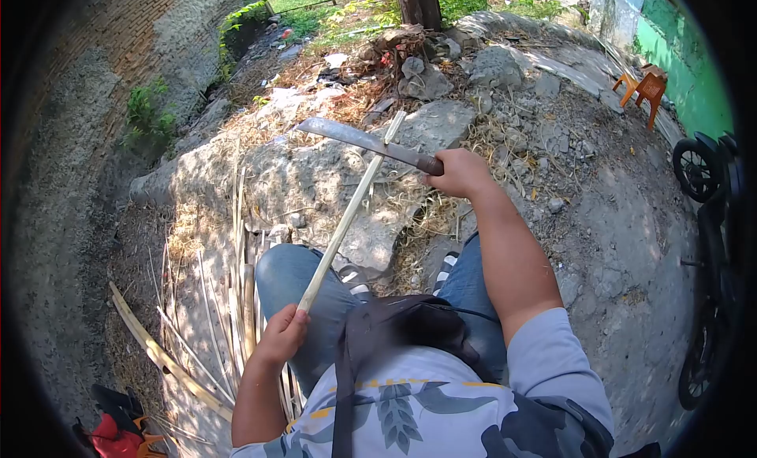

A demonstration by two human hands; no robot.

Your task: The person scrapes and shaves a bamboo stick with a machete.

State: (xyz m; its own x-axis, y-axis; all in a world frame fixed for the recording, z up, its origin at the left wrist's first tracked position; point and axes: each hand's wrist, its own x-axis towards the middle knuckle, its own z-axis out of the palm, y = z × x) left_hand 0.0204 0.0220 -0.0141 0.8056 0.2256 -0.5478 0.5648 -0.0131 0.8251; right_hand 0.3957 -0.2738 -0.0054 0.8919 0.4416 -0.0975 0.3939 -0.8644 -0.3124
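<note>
My right hand (459, 173) is closed round the dark handle of a machete (347, 133), whose long blade points left and lies across a pale bamboo strip (344, 225). The blade meets the strip near its far end, where the tip looks split. My left hand (285, 333) grips the near end of that strip, close to my left knee. From there the strip slants up and away to the blade. A dark bag (406, 324) rests on my lap, its strap crossing my patterned shirt.
Several long bamboo strips (236, 300) lie on the ground to my left, beside a curved split piece (150, 344). Broken concrete slabs (441, 125) and rubble lie ahead, before a tree trunk (419, 5). At right are an orange chair (650, 91) and a motorcycle (710, 245).
</note>
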